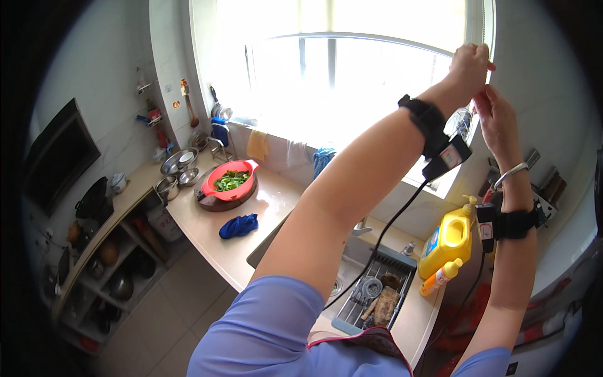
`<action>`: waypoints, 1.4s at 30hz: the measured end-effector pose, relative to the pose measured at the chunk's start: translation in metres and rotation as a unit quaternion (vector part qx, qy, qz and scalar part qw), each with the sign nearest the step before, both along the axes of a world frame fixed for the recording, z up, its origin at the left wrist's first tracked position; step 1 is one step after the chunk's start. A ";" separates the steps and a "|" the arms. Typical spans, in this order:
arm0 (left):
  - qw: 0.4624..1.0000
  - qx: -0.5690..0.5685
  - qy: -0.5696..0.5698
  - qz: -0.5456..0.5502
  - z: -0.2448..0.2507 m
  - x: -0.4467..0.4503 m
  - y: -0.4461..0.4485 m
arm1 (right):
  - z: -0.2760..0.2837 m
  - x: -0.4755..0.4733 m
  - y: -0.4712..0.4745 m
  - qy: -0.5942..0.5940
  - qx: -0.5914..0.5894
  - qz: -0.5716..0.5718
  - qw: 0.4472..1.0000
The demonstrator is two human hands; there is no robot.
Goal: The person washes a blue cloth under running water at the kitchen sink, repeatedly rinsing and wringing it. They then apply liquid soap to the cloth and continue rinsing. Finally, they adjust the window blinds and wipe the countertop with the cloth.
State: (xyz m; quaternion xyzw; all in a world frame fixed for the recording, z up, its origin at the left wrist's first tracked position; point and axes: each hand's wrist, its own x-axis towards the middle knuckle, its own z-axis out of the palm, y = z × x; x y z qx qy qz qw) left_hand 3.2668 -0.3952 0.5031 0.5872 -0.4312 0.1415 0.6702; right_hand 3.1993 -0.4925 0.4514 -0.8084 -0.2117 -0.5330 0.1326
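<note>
Both of my arms reach up to the right edge of the window. My left hand (468, 66) is closed around the bead chain (484, 26) of a roller blind (377, 19). Just below it, my right hand (499, 120) has its thumb and fingers pinched together on the chain's line; the chain between the fingers is too small to see clearly. The blind hangs partway down, its bottom bar (358, 36) crossing the bright window. Black straps with small boxes and cables circle both forearms, and a bangle (511, 175) is on my right wrist.
Below my arms, a sink holds a drain rack (344, 325) with scrubbers. Beside it stand a yellow detergent jug (445, 245) and an orange bottle (440, 278). On the left counter are a red colander of chopped greens (231, 181), a blue cloth (239, 226) and steel bowls (189, 176).
</note>
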 end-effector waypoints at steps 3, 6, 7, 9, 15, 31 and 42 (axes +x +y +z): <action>0.989 -0.108 0.084 -0.056 0.015 -0.004 -0.002 | -0.009 0.001 -0.001 -0.018 0.018 0.015 1.000; 0.996 -0.068 -0.024 0.058 0.013 -0.008 0.000 | -0.003 -0.006 -0.005 0.065 0.063 0.088 0.992; 0.990 -0.069 -0.077 0.092 0.011 -0.010 0.000 | 0.002 -0.010 -0.006 0.122 0.110 0.122 0.979; 0.978 -0.048 -0.130 0.158 -0.001 -0.016 0.003 | 0.015 -0.020 -0.009 0.089 0.192 0.076 0.974; 0.919 -0.055 -0.285 0.265 -0.069 -0.047 0.001 | 0.061 -0.017 -0.008 0.050 0.264 0.063 0.961; 0.996 -0.076 0.026 -0.028 0.016 -0.014 0.001 | -0.008 0.001 0.007 -0.093 0.008 -0.023 0.995; 0.942 -0.043 -0.242 0.230 -0.016 -0.026 0.010 | 0.031 -0.024 -0.003 -0.030 0.254 0.115 0.960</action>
